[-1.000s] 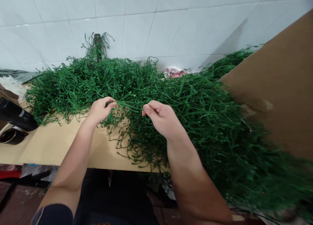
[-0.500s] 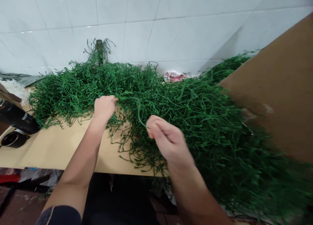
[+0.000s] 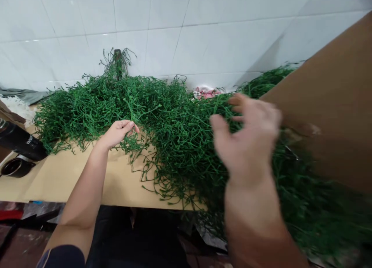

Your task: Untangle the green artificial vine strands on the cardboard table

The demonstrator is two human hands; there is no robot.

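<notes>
Honestly, left hand (image 3: 117,132) pinching tangled green stems (image 3: 162,116), right hand (image 3: 247,140) open, empty; yanking could drag the heap off the desk (image 3: 66,175).

White lettering on black tool (image 3: 20,142) at left, too blurred to read.

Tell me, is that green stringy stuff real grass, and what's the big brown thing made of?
The green stems look like plastic, not grass: all one even green, thin and wiry, with small knobs. The brown sheet looks like cardboard: flat, matte, with a scuffed torn spot.
</notes>
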